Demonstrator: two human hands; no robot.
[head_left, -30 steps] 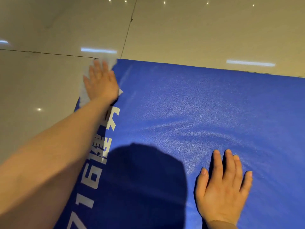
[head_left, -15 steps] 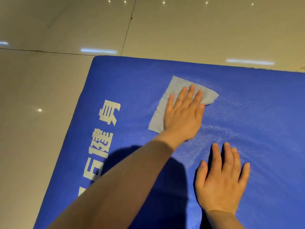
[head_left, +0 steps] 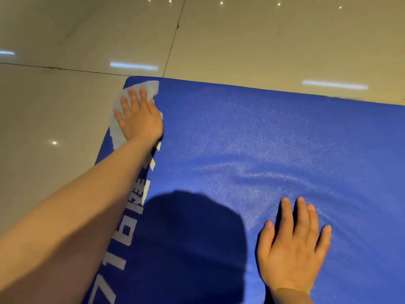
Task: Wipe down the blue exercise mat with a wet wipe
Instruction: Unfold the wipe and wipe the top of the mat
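A blue exercise mat [head_left: 263, 139] with white printed characters along its left side lies on the floor and fills the lower right of the view. My left hand [head_left: 140, 117] presses a pale wet wipe [head_left: 116, 128] flat onto the mat's far left corner, fingers straight; part of the wipe hangs past the mat's left edge. My right hand [head_left: 293, 246] rests flat on the mat near the bottom, fingers spread, holding nothing. Wet streaks show in the mat's middle.
Glossy beige floor tiles [head_left: 65, 106] with dark grout lines surround the mat on the left and beyond its far edge. A dark shadow [head_left: 188, 242] falls on the mat near its lower middle.
My left hand has swept the wipe from the mat's upper middle back to the far left corner. My right hand has stayed in place on the mat.
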